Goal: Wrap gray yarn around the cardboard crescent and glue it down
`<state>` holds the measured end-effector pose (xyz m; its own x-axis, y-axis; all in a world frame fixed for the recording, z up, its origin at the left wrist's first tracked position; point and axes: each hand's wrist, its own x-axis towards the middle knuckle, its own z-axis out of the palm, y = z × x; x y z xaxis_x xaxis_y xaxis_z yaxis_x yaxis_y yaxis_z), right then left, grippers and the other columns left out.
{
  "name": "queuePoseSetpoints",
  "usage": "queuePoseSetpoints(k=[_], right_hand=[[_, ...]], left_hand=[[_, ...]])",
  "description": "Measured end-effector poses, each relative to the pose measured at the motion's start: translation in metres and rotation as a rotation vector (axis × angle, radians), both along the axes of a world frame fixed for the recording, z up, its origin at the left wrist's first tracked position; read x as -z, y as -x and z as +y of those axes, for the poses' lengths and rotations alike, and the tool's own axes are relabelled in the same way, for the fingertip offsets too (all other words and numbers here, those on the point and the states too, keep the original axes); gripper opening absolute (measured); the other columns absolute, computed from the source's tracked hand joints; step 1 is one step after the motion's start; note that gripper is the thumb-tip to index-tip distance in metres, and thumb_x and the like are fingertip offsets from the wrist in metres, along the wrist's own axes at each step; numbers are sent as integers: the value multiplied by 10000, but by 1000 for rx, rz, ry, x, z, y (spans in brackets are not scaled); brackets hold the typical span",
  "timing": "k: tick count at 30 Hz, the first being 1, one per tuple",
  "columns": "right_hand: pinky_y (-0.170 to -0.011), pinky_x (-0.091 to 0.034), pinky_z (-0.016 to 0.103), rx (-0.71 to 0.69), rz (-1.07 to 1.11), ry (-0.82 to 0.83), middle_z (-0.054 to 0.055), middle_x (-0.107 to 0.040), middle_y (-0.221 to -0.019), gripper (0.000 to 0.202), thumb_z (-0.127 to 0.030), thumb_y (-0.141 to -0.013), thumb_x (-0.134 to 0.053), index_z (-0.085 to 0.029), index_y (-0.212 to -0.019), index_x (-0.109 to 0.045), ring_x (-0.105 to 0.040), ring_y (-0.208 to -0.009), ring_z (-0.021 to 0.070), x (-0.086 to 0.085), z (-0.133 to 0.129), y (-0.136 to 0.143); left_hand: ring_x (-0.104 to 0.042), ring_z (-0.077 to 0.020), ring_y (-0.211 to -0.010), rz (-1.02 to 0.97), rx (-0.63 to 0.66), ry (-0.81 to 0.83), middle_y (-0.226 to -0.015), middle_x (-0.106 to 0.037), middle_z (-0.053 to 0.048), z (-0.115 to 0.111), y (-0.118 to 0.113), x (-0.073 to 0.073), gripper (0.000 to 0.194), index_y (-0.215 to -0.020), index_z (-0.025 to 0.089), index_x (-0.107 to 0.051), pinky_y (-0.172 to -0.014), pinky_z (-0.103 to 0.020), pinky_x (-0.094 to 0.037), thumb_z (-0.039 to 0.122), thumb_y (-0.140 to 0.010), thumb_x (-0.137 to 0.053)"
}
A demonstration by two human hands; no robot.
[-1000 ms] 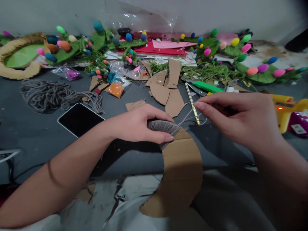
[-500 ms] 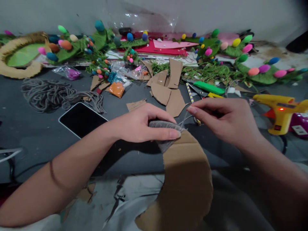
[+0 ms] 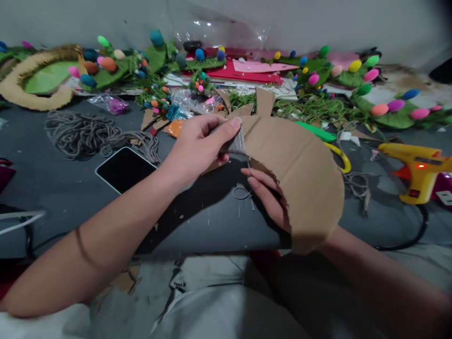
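Note:
A curved piece of brown cardboard (image 3: 300,169) is raised above the dark table, its upper left end wrapped in grey yarn (image 3: 237,142). My left hand (image 3: 201,146) grips that wrapped end, thumb on top and fingers underneath. Behind the cardboard, my right hand (image 3: 270,195) reaches through to the inner curve with its fingertips together on the yarn strand. A small loose loop of the yarn hangs beside those fingertips. The cardboard hides part of my right hand and wrist.
A yellow glue gun (image 3: 411,169) with a lit red light stands at right. A phone (image 3: 123,169) and a heap of grey yarn (image 3: 81,134) lie at left. Yellow-handled scissors (image 3: 341,157) are partly hidden behind the cardboard. Farther back are a wrapped ring (image 3: 14,89) and leafy decorations (image 3: 102,75).
The cardboard has swung up and to the right, lifted higher over the table. My right hand has gone from above the wrapped end to beneath the cardboard, carrying the yarn strand.

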<state>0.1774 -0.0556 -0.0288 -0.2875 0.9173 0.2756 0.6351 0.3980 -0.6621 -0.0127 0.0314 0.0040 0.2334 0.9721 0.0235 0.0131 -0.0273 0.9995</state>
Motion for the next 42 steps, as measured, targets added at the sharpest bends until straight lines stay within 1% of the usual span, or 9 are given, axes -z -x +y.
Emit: queuePoseSetpoints(k=[5, 9, 14, 19, 22, 25, 28, 32, 42], right_hand=[[-1003, -563, 369, -74, -12, -115, 81, -743, -1232, 354, -248, -999, -512, -182, -1313, -660, -742, -1023, 215, 2, -14, 6], [-931, -571, 339, 106, 171, 163, 53, -766, -1037, 287, -313, -1019, -503, -228, -1217, -693, -718, -986, 190, -3, -28, 10], [-650, -504, 229, 11, 266, 419, -7, -655, -853, 325, -330, -1054, -450, -293, -1334, -611, -585, -674, 92, -8, -45, 18], [-550, -429, 200, -34, 225, 411, -51, -531, -678, 342, -274, -1062, -413, -293, -1363, -575, -506, -584, 81, -16, -50, 20], [-557, -440, 189, 12, 150, 304, -45, -594, -700, 261, -250, -1039, -470, -274, -1226, -652, -532, -581, 75, -26, -45, 13], [-523, -429, 169, 86, 19, 107, -38, -693, -791, 155, -253, -990, -580, -270, -1084, -702, -548, -557, 59, -41, -35, 1], [-419, -337, 178, 175, -145, -116, -57, -642, -633, 91, -270, -956, -636, -251, -944, -724, -441, -438, 44, -56, -19, -13], [-494, -356, 189, 157, -261, -318, -40, -665, -653, 100, -271, -935, -667, -219, -923, -751, -501, -509, 38, -68, 14, -34], [-483, -261, 246, -24, -110, -336, -36, -452, -531, 139, -267, -895, -709, -167, -828, -778, -337, -509, 51, -61, 109, -29]], left_hand=[[-492, -92, -440, 190, 39, -124, -536, -521, 18, 19, 9, -3, 350, -737, 199, -551, -402, -220, -368, 466, -948, -631], [-488, -94, -427, 184, 56, -97, -527, -539, 14, 27, 17, 7, 346, -744, 197, -539, -413, -227, -378, 457, -959, -617], [-481, -99, -408, 112, 4, -41, -507, -509, 37, 20, 15, 23, 252, -816, 202, -521, -417, -221, -377, 371, -995, -573], [-502, -104, -413, 116, -59, -79, -542, -529, 38, 21, 15, 34, 215, -867, 206, -530, -410, -217, -376, 377, -983, -589], [-528, -112, -423, 147, -45, -68, -570, -555, 33, 22, 18, 37, 212, -895, 205, -547, -409, -219, -387, 386, -944, -647], [-543, -126, -421, 200, -14, -42, -550, -571, 27, 19, 19, 34, 194, -896, 206, -557, -401, -218, -382, 363, -926, -668], [-548, -129, -413, 208, 39, -24, -540, -587, 18, 17, 19, 30, 213, -900, 210, -569, -378, -207, -354, 391, -918, -681], [-514, -119, -357, 200, 122, 7, -505, -557, 25, 19, 22, 29, 288, -906, 211, -583, -318, -194, -295, 461, -882, -723], [-493, -79, -391, 162, 337, -24, -573, -573, 15, 22, 32, 21, 239, -998, 174, -679, -349, -171, -380, 395, -910, -707]])
